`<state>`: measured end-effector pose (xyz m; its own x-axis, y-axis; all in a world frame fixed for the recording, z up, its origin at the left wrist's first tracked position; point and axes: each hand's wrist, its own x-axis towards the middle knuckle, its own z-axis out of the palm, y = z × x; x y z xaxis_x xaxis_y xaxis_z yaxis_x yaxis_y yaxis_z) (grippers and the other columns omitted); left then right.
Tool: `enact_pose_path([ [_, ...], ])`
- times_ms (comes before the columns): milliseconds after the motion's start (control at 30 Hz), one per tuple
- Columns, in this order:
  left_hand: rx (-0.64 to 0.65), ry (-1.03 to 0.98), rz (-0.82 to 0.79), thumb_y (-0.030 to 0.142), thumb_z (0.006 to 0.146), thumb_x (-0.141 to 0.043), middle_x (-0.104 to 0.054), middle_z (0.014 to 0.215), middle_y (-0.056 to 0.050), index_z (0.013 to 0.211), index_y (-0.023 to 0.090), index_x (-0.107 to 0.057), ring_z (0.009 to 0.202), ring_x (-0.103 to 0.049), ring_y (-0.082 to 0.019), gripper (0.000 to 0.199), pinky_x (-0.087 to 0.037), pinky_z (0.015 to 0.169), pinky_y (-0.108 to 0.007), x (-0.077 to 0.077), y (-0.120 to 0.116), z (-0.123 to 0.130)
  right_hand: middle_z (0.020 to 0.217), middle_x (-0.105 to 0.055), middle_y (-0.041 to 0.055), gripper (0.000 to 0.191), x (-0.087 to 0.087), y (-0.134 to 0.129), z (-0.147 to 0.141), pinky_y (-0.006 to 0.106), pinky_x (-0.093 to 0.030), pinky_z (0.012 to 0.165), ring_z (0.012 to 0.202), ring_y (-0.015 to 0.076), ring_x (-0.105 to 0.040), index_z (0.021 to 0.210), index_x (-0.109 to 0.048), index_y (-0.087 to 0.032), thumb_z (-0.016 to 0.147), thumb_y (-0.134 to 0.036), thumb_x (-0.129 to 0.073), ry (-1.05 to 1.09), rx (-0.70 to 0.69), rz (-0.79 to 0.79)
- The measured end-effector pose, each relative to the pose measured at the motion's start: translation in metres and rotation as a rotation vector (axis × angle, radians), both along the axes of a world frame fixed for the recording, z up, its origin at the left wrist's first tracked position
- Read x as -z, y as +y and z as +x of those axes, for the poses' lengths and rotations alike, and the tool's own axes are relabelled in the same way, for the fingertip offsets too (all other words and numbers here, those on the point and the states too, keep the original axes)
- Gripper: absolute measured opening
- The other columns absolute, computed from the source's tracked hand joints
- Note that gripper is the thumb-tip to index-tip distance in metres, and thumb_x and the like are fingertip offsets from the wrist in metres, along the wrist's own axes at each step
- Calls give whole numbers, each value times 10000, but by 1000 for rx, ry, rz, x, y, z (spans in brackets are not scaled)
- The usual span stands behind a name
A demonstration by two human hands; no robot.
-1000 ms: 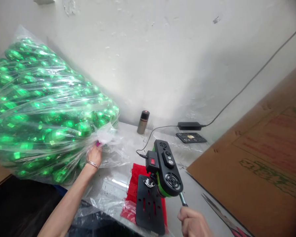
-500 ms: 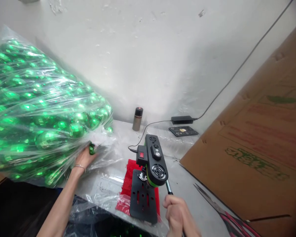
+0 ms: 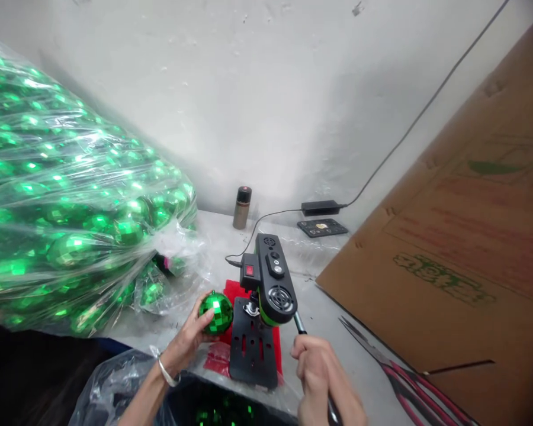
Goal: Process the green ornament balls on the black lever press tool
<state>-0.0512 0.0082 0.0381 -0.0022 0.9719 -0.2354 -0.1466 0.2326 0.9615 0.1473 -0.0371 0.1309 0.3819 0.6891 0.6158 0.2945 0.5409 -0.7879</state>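
A shiny green faceted ball [image 3: 216, 312] is in my left hand [image 3: 190, 337], fingers and thumb wrapped round it, just left of a black slotted base plate [image 3: 254, 355]. My right hand [image 3: 324, 376] is closed round the handle of a metal lever [image 3: 299, 323] at the right side of a black machine [image 3: 275, 278] with round vents and a red switch. A red cloth [image 3: 235, 290] lies under the plate. At the left a big clear plastic bag [image 3: 84, 207] is full of similar green balls.
A brown bottle [image 3: 242, 208], a black adapter [image 3: 320, 207] and a dark phone-like slab [image 3: 322, 228] stand near the wall. Scissors [image 3: 377, 355] with red handles lie beside a large cardboard box [image 3: 448, 248]. More green balls [image 3: 226, 409] show below the table edge.
My left hand has come out of the plastic bag and moved right, now holding a green ball beside the machine. My right hand stays on the lever. The view has shifted slightly.
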Motion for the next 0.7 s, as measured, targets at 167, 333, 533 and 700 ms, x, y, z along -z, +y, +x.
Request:
enact_pose_path([
  [167,-63,586,92,523,672,-822,-693,1352,-181,1467,192,-442,1222,-701,-390,941,-526,1097,-550,6,-9,12,705,-514,-17,295,5,8,17,265,-327,544,601,109,-494,777,-492,-219,1047,-101,-469,-145,-70,104],
  [333,24,800,239,475,728,-797,-730,1310,-150,1318,230,-619,1263,-678,-392,664,-516,1117,-560,3,-8,2,709,-536,-13,293,6,11,27,240,-377,526,579,100,-503,780,-492,-214,1019,-47,-465,-258,-108,153],
  [533,-8,652,220,517,779,-732,-603,1526,-187,1478,221,-529,1427,-586,-390,786,-454,1201,-557,26,-3,7,698,-529,-19,316,-1,11,22,228,-412,547,604,98,-533,760,-487,-218,1020,-42,-449,-248,-89,170],
  [700,-166,301,89,679,761,-726,-676,1404,-225,1480,140,-417,1307,-674,-389,951,-491,1159,-547,36,-1,13,687,-540,-19,337,-8,11,20,229,-412,542,605,101,-551,730,-493,-216,1043,-93,-467,-201,-85,152],
])
